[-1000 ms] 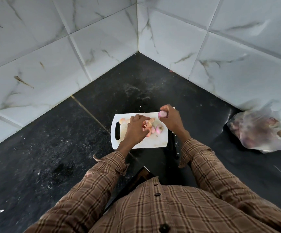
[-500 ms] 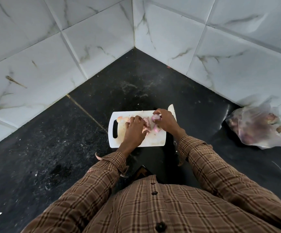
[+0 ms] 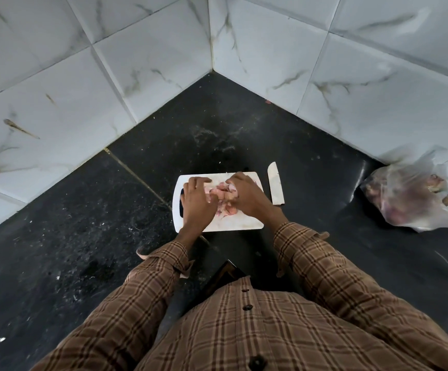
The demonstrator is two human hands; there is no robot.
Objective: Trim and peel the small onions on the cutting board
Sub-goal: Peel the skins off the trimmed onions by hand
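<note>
A white cutting board (image 3: 240,223) with a handle slot on its left end lies on the black counter. A heap of small pink onions and loose peels (image 3: 221,195) sits in its middle. My left hand (image 3: 197,203) rests curled over the left side of the heap, fingertips touching it. My right hand (image 3: 247,195) comes in from the right, its fingers closed around a small onion (image 3: 230,187) at the top of the heap. Both hands hide much of the heap. A knife (image 3: 275,183) with a pale blade lies just right of the board, apart from both hands.
A clear plastic bag (image 3: 410,199) with more onions leans against the wall at the far right. White marble-look tiled walls (image 3: 150,62) meet in a corner behind the board. The black counter (image 3: 70,223) spreads to the left and right.
My right hand has come down from above the board's right end to the heap with the onion. The knife blade beside the board is now uncovered. My left hand stays on the heap.
</note>
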